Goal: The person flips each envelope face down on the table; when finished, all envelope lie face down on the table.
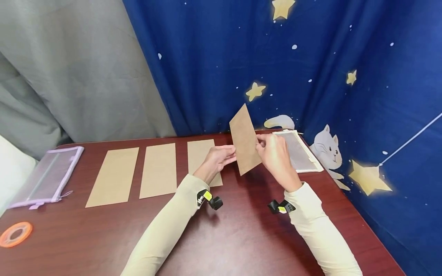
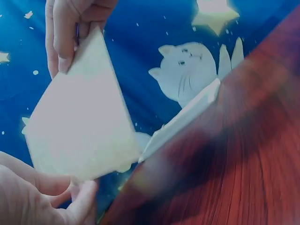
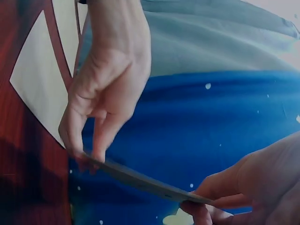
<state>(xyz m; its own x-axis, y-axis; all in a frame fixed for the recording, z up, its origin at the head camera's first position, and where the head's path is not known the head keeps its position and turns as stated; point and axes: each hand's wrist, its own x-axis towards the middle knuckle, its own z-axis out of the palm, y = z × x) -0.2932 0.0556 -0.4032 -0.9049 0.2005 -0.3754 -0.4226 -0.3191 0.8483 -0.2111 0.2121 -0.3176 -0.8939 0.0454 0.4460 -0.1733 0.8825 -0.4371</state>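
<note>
A stiff rectangle of brown kraft paper (image 1: 243, 140) stands tilted in the air above the far part of the table. My left hand (image 1: 220, 158) pinches its left edge between thumb and fingers. On the opposite edge, my right hand (image 1: 276, 157) grips the paper with thumb and fingertips. The left wrist view shows the pale broad face of this kraft paper (image 2: 84, 117) stretched between both hands. From the right wrist, the kraft paper (image 3: 145, 183) appears nearly edge-on. Three similar brown rectangles lie in a row to the left, the nearest one (image 1: 200, 153) partly behind my left hand.
Two more kraft rectangles (image 1: 159, 170) (image 1: 114, 176) lie flat on the dark red table (image 1: 228, 237). At the left are a purple-edged mesh zip pouch (image 1: 51, 176) and an orange tape roll (image 1: 25, 230). A white-bordered grey pouch (image 1: 300, 151) rests at the right back, before a blue curtain (image 1: 214, 57).
</note>
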